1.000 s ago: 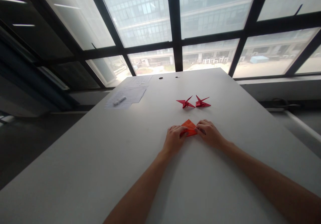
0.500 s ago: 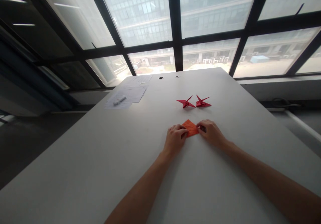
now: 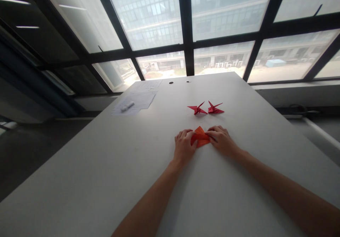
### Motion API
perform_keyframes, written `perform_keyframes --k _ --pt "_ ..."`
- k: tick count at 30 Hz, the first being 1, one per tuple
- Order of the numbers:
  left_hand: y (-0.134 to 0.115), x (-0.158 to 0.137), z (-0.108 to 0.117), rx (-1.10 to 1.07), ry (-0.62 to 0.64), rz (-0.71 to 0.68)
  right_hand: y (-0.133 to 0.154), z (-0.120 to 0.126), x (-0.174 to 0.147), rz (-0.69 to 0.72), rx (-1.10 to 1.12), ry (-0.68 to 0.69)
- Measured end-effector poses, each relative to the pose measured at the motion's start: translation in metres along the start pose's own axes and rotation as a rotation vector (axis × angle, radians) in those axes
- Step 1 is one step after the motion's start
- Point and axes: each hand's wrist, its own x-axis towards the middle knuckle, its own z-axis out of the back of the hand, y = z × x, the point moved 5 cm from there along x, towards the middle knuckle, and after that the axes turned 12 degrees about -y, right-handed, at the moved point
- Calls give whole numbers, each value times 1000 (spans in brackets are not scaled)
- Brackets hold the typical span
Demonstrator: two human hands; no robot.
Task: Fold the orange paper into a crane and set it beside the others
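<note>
Folded orange paper [image 3: 200,138] lay flat on the bench [image 3: 106,166], between both hands: left hand [image 3: 183,146] and right hand [image 3: 222,140] each pinched an opposite edge (fingertips closed on it), equally near; two red cranes [image 3: 205,108] stood beyond.

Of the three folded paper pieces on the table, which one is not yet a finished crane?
The orange paper, pinched between the left hand and right hand. It is still flat, whereas the two red cranes behind it have raised wings.
</note>
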Motion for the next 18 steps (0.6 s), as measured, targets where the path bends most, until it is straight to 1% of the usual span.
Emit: perform_keyframes --k 2,5,10,15,18 --pt "0 0 -1 -12 -1 3 0 2 1 -10 52 -25" --pt "-1 0 -3 -37 40 -9 0 5 3 -49 125 -66" --pt "-3 -2 -2 -32 64 -26 0 7 3 -107 179 -69" --pt "-4 -2 -2 -21 67 -48 4 8 5 -60 153 -60" --pt "-2 -2 -3 -15 67 -39 4 7 5 -41 151 -49"
